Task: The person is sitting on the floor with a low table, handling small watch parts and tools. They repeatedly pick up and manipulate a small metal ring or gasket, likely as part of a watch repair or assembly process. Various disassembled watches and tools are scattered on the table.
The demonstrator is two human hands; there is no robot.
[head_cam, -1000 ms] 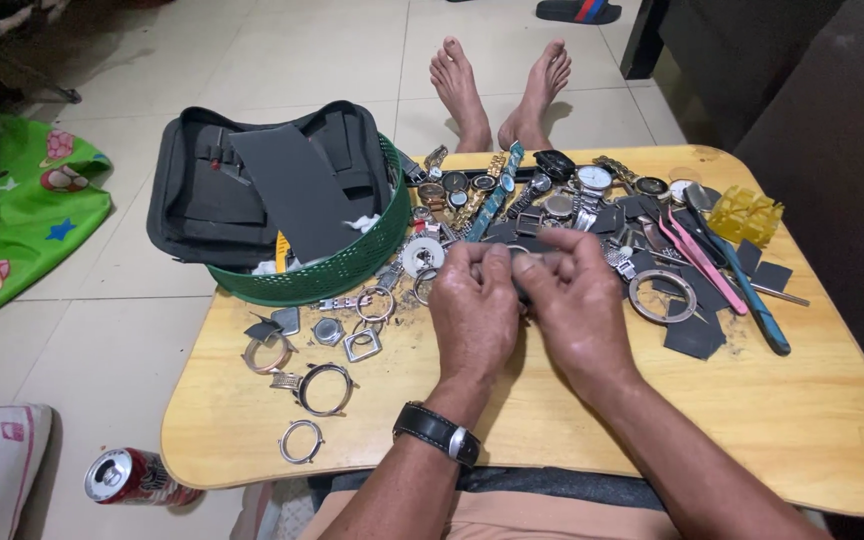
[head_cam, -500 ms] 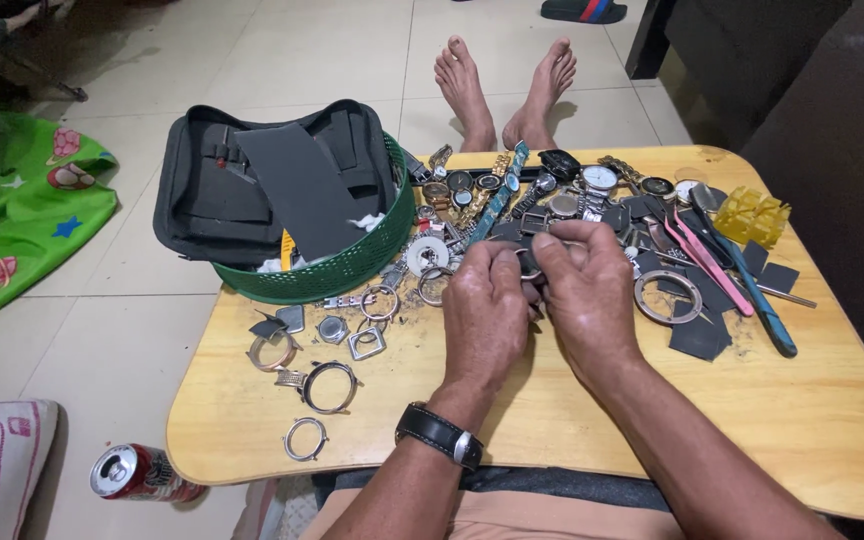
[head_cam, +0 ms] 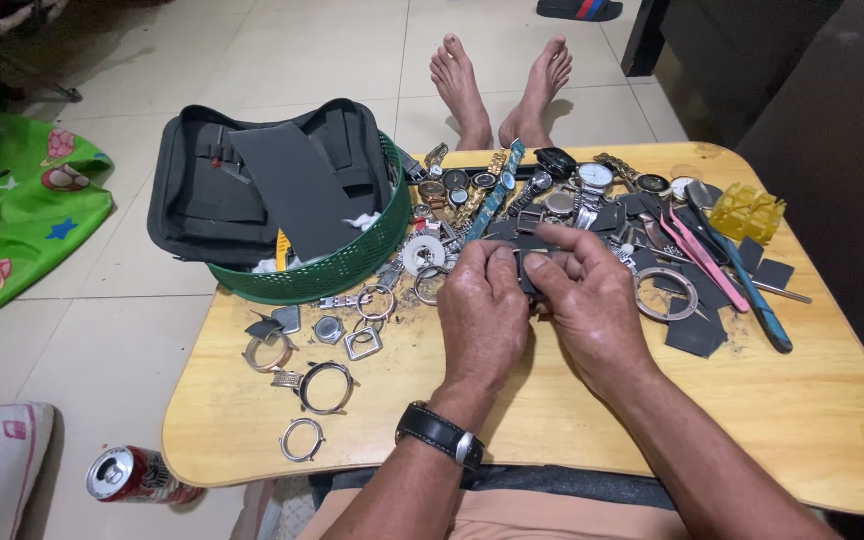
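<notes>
My left hand (head_cam: 485,312) and my right hand (head_cam: 592,300) meet over the middle of a small wooden table (head_cam: 572,430). Together they pinch a small dark watch part (head_cam: 530,272) between thumbs and fingertips; most of it is hidden by the fingers. My left wrist wears a black-strapped watch (head_cam: 440,436). Just beyond the hands lies a heap of wristwatches and straps (head_cam: 542,190). Loose metal watch cases and rings (head_cam: 324,385) lie to the left of my left hand.
A green basket (head_cam: 337,275) holding a black case (head_cam: 252,185) stands at the table's back left. Pink tweezers (head_cam: 697,250), a blue-handled tool (head_cam: 757,300), a yellow plastic piece (head_cam: 747,212) and dark squares lie on the right. A drink can (head_cam: 132,475) lies on the floor. Bare feet (head_cam: 502,85) rest beyond the table.
Both hands have shifted slightly away from me toward the watch heap, still closed together on the small dark part.
</notes>
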